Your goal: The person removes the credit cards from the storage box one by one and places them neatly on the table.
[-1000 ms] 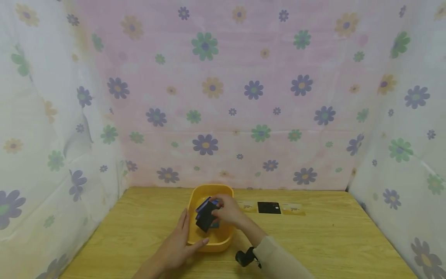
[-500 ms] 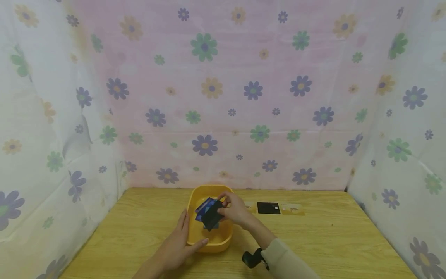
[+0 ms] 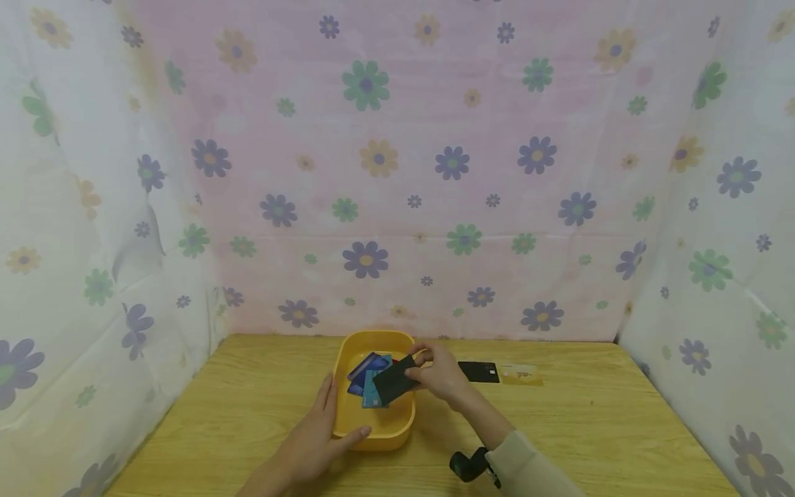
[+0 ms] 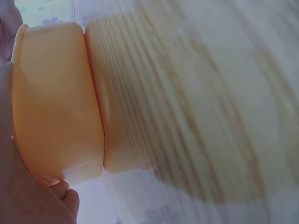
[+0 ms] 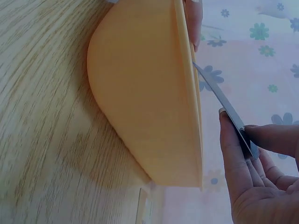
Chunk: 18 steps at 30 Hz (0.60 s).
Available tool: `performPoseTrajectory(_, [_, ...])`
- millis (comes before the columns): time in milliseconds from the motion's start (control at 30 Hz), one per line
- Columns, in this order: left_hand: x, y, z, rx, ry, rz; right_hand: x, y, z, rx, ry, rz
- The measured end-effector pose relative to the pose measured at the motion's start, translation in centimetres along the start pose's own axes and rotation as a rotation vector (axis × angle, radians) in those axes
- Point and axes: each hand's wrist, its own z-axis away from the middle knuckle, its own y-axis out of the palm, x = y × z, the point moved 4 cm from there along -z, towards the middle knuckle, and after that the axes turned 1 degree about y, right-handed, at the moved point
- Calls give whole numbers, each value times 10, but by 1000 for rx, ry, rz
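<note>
A yellow plastic bin stands on the wooden table, with blue cards and a lighter blue card overlapping inside. My left hand holds its near-left corner, fingers along the outer wall and thumb at the front rim. Between thumb and fingers, my right hand pinches a plain black card over the bin's right side. In the right wrist view this card is tilted and seen edge-on, its far end overlapping the bin's rim.
Right of the bin, a second black card and a gold-toned card lie side by side on the table. A black wrist device sits at the right sleeve. Flowered cloth encloses the table's back and sides.
My right hand has moved right with the black card, from the bin's middle toward its right rim, uncovering more of the blue cards. My left hand stays at the bin.
</note>
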Motion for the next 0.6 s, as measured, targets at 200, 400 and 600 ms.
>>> performPoseTrajectory(200, [-1, 0, 0, 12, -28, 8, -7, -12, 1, -18, 14, -9])
performPoseTrajectory(400, [-1, 1, 0, 20, -44, 3, -15, -23, 5, -64, 13, -1])
performPoseTrajectory(600, [-1, 1, 0, 24, -57, 2, -23, -36, 10, -154, -9, 94])
